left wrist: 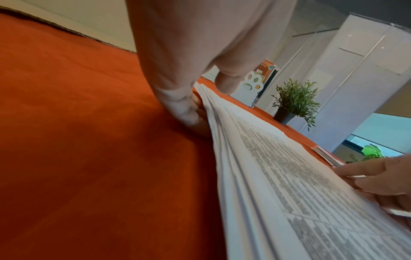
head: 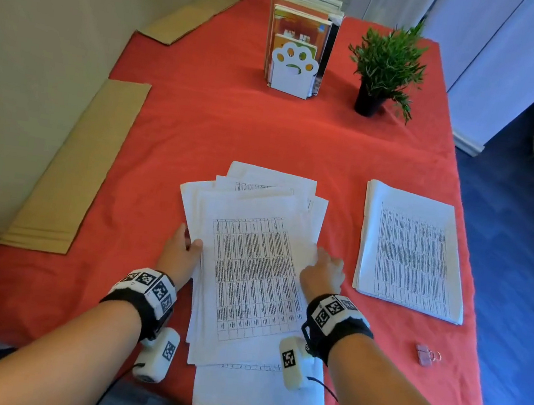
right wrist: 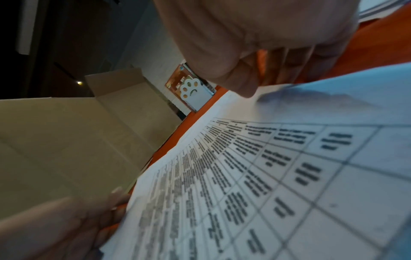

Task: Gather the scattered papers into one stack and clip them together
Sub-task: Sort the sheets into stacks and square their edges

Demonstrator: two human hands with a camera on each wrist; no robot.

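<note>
Two hands are seen, the left hand (head: 181, 252) and the right hand (head: 322, 274). Two piles of printed papers are counted: a loose pile (head: 250, 268) and a neat stack (head: 412, 252). One binder clip (head: 424, 354), one potted plant (head: 386, 68), one paw-shaped bookend (head: 293, 70) and two cardboard sheets (head: 77, 163) are counted.

No legible text was found. Printed tables on the white paper sheets (head: 250, 268) are blurred beyond reading; black-and-white square marker patterns on the wristbands (head: 149, 283) carry no words.
</note>
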